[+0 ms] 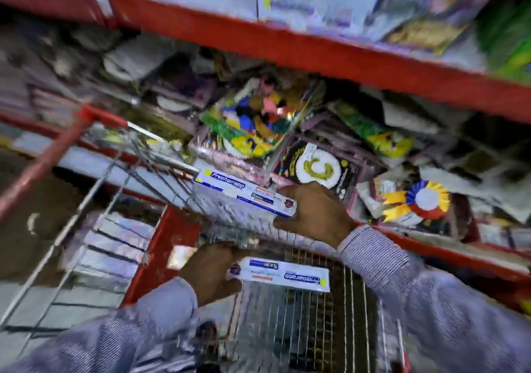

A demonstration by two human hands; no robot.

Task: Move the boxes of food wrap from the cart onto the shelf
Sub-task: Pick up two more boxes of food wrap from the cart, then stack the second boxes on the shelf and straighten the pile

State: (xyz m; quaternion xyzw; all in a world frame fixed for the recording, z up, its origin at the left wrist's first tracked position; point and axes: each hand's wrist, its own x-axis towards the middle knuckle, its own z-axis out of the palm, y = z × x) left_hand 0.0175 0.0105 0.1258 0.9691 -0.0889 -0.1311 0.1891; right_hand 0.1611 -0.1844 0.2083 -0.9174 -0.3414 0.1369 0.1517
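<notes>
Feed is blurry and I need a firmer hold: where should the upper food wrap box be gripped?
Grip the upper food wrap box across its narrow width near the right end, coming from the right, as the right hand does. It is long and slim, so a mid-length hold would tip less.

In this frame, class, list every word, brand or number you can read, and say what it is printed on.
"Freshwrapp": brand on the upper box in the right hand, seen upside down.
Apparently the same brand on the lower box in the left hand, too blurred to confirm.
Small print and badges on both boxes: unreadable.
Packets on the shelf: too blurred to read.
</notes>
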